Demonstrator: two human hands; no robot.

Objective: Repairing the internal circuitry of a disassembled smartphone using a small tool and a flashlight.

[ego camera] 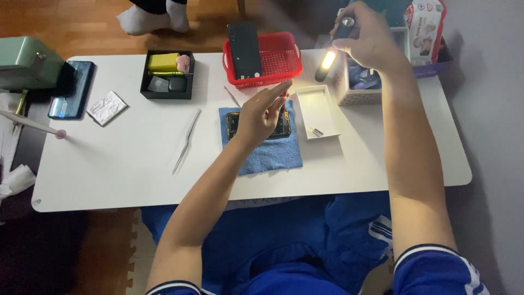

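Head view: the left hand (262,112), fingers spread and holding nothing, rests over an opened phone (284,124) on a blue cloth (267,155). The right hand (368,38) grasps a lit flashlight (330,54) at the far right.

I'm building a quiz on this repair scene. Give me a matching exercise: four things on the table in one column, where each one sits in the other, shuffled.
Things:
1. opened phone
2. black back cover
3. tweezers
4. lit torch

Places:
A. in the right hand
B. on the blue cloth, under the left hand
C. propped in the red basket
D. on the bare table, left of the cloth

Pairs: 1-B, 2-C, 3-D, 4-A
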